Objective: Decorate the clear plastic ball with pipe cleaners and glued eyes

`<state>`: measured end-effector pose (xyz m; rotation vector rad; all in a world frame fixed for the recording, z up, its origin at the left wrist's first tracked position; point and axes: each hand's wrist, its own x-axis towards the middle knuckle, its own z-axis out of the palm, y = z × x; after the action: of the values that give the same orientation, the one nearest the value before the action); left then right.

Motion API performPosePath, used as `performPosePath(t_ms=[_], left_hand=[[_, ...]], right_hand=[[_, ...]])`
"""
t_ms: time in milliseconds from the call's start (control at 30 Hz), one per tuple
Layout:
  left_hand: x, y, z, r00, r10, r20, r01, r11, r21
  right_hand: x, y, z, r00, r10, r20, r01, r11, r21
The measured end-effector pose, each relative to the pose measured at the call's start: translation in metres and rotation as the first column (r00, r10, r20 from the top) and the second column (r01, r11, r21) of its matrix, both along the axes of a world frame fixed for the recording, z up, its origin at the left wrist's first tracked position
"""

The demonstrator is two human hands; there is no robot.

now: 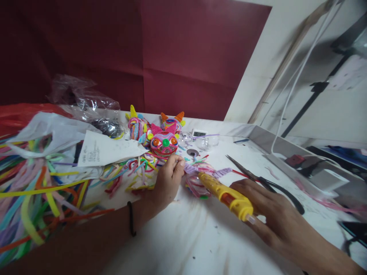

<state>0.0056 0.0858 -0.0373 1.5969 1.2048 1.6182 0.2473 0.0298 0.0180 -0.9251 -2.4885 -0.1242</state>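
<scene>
My right hand [269, 206] is wrapped round a yellow hot glue gun [229, 194], a clear glue stick poking from its back end. Its front end points at a clear, roundish craft piece [196, 187] with pink and purple strips and a green spot. Lilac fuzzy ear-like pieces [223, 173] stick out at the top of this craft. My left hand [169, 177] is closed in a pinch at the lilac piece [189, 168] on the left side. The glue gun hides part of the craft, and its nozzle contact cannot be made out.
Finished-looking pipe-cleaner animal heads [164, 143] stand behind the hands. Black-handled scissors [258, 179] lie to the right. Loose pipe cleaners [37, 198] and a paper label [106, 149] fill the left. Clear plastic pieces [202, 143] and a small digital display [199, 133] are at the back.
</scene>
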Motion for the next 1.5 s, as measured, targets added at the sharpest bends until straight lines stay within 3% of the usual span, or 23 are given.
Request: performPosePath(t_ms=[1167,1500], left_hand=[[0.0001,-0.0024,0.0022,1.0,0.012,-0.021,-0.012,1.0,-0.026],[0.0004,-0.0044,0.0048,0.997,0.03,-0.07,-0.032,0.999,-0.031]], right_hand=[[0.0084,-0.0026,-0.0007,0.999,0.006,0.039,-0.012,0.989,0.148],[0.0055,-0.0019,-0.0002,1.0,0.014,-0.01,-0.013,0.996,0.091]])
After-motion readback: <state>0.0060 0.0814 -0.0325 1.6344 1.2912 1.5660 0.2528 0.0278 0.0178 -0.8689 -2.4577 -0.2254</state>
